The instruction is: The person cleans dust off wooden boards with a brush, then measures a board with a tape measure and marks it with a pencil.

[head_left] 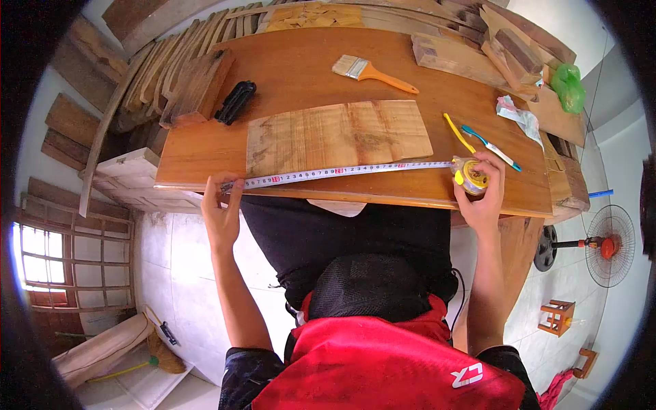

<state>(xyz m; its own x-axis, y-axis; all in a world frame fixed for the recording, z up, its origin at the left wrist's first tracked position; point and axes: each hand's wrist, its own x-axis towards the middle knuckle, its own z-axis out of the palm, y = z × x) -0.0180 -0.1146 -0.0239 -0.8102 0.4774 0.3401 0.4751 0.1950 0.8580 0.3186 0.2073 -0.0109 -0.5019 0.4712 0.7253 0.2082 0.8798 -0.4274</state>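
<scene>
My left hand [223,198] pinches the free end of a white measuring tape blade [328,173] near the table's front left edge. In my right hand [484,195] is the yellow and clear case of the tape measure [473,176], gripped with the fingers around it. The blade stretches between both hands along the near edge of a flat wooden board [338,137]. That board lies on the brown table [294,68], with darker grain streaks across it. Beyond the right hand are a yellow stick-like piece [459,133] and a teal and white toothbrush [492,148].
A paintbrush [372,73] with an orange handle lies behind the board. A black object [236,102] and a wooden block [199,89] are at the left. Thick timber [465,61], a crumpled wrapper [519,119] and a green bag [568,89] sit right. A fan [607,247] stands beyond.
</scene>
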